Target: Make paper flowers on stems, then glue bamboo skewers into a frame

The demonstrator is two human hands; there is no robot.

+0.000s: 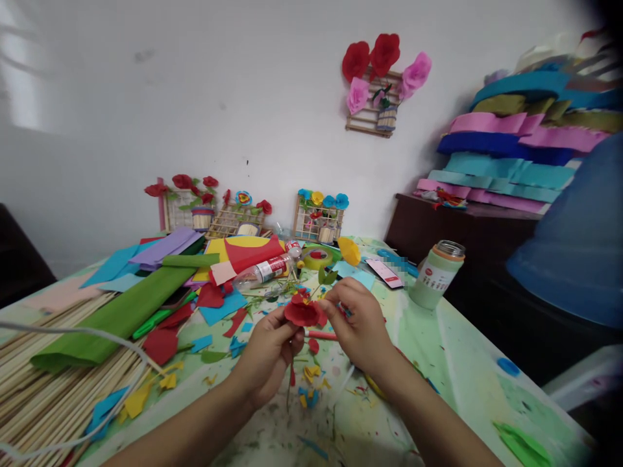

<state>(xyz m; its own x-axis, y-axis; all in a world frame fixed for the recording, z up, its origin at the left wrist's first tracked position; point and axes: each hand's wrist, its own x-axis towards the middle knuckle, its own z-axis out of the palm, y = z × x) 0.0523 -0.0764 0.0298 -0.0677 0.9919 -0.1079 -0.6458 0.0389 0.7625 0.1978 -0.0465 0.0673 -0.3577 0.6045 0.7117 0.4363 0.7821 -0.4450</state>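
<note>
- Overall, table: pale green cover.
- Wooden sticks: heaped at the person's left, green paper across them.
- Right hand: thumb and forefinger pinched together at the red paper flower, right edge.
- Left hand: thumb and fingers pinching its left side.
- Red paper flower: between both hands, above the table.
</note>
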